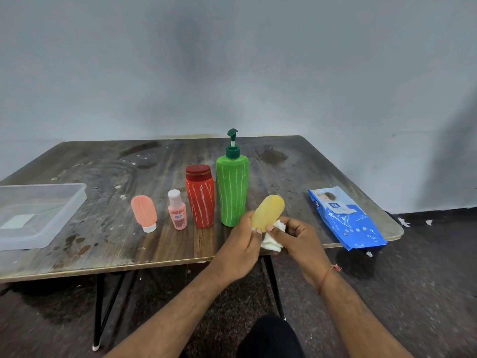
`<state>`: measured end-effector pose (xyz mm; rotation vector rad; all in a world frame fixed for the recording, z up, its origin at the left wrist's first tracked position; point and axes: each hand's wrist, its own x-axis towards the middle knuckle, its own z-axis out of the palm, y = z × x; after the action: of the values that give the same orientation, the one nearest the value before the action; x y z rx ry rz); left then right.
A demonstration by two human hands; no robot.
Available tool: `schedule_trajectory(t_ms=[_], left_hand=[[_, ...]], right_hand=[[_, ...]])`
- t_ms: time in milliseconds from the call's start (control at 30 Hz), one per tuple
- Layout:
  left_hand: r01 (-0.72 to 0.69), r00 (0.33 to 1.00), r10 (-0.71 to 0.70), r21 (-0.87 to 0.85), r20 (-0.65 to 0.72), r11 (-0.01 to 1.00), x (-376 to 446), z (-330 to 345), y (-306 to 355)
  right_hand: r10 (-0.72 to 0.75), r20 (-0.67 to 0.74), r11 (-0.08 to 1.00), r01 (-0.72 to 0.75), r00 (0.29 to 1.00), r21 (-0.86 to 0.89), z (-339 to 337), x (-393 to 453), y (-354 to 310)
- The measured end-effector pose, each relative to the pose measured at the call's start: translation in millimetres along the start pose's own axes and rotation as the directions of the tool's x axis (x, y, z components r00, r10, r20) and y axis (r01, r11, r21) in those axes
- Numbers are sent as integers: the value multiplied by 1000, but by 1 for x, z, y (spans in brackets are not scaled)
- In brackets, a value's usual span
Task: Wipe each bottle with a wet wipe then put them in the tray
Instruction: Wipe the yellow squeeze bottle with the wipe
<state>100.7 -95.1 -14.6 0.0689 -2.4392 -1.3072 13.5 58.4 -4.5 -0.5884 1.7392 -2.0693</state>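
Here the yellow bottle (268,214) is held above the near edge of the table (103,244), tilted with its rounded end up and to the right. The left hand (241,250) grips its lower part, fingers curled round the left side and thumb on the front. The right hand (296,237) pinches a crumpled white wet wipe (271,242) against the bottle's lower right side, thumb tip on the yellow surface. Behind stand the green pump bottle (232,191), red bottle (200,200), small pink bottle (177,213) and peach bottle (144,211), in a row. The clear tray (77,200) sits at the far left; the blue wipes pack (346,218) lies to the right.
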Motion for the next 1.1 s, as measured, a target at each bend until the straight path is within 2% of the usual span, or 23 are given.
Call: schedule_trajectory(t_ms=[200, 367, 567, 900, 1100], left_hand=[[23, 984, -15, 41, -179, 999, 35, 31, 2], [51, 967, -43, 28, -250, 998, 57, 35, 9], [124, 967, -104, 72, -234, 990, 77, 40, 4], [166, 965, -126, 166, -229, 972, 84, 49, -6], [197, 957, -153, 168, -247, 966, 83, 49, -7]], right_hand=[[-20, -73, 985, 7, 997, -174, -28, 22, -7], [-71, -97, 939, 33, 993, -342, -43, 45, -14], [-20, -105, 930, -20, 994, -367, -56, 69, -2], [8, -118, 927, -51, 993, -372, -64, 81, 7], [-53, -97, 879, 1, 994, -476, -62, 77, 4]])
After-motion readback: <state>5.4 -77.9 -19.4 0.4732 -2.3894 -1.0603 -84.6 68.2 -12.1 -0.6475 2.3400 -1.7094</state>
